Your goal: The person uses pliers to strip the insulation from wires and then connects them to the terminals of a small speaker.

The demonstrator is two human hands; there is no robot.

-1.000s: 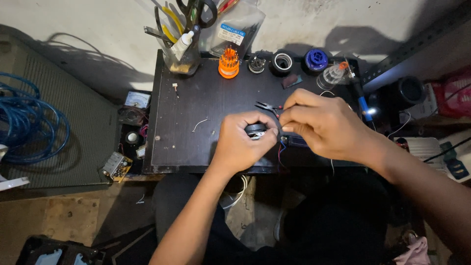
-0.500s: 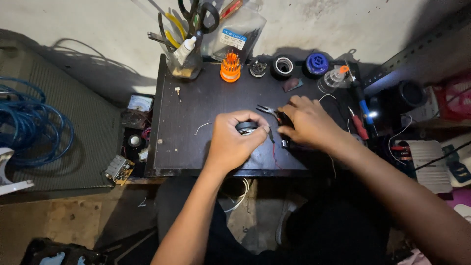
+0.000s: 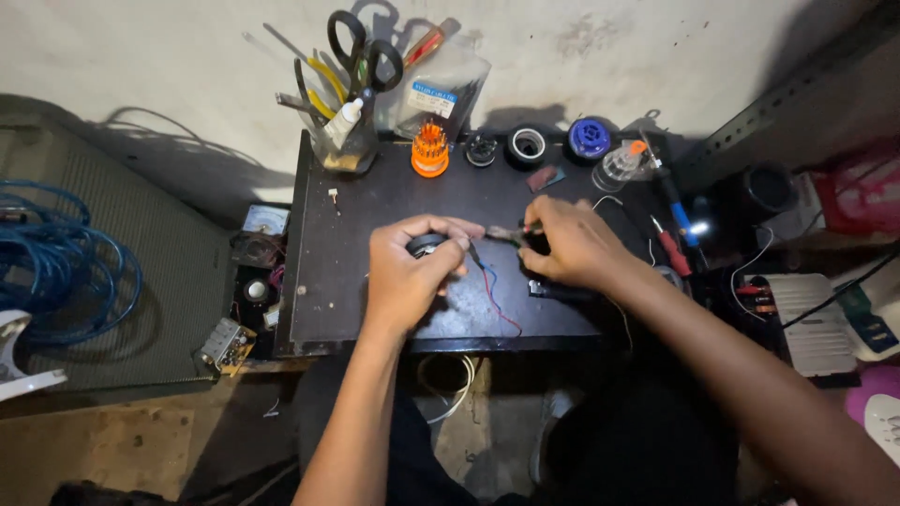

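Since the earlier frame, both of my hands have moved a little apart, and the red and blue wires now show between them. Before, my right hand lay over the left one near the middle of the table; now it sits more to the right.

My left hand (image 3: 410, 276) is in the centre of the frame, and its fingers pinch a small round black part (image 3: 427, 245) from the sides. My right hand (image 3: 572, 245) is just to the right of centre, with the fingers curled together around a small tool (image 3: 511, 233) whose thin tip points left toward the part. I cannot tell what kind of tool it is. A red wire (image 3: 507, 319) and a blue wire (image 3: 489, 276) run down from between my hands over the dark table (image 3: 337, 300) toward its lower edge.

At the upper edge of the table stands a clear cup (image 3: 349, 141) with scissors (image 3: 364, 49) and other tools in it, in the upper middle of the frame. Right of it are an orange screwdriver set (image 3: 430, 150), a roll of black tape (image 3: 527, 145) and a blue spool (image 3: 589, 138). A red-handled screwdriver (image 3: 671, 249) lies at the right side of the table, near my right wrist. A coil of blue cable (image 3: 56, 272) lies on the floor at the left of the frame.
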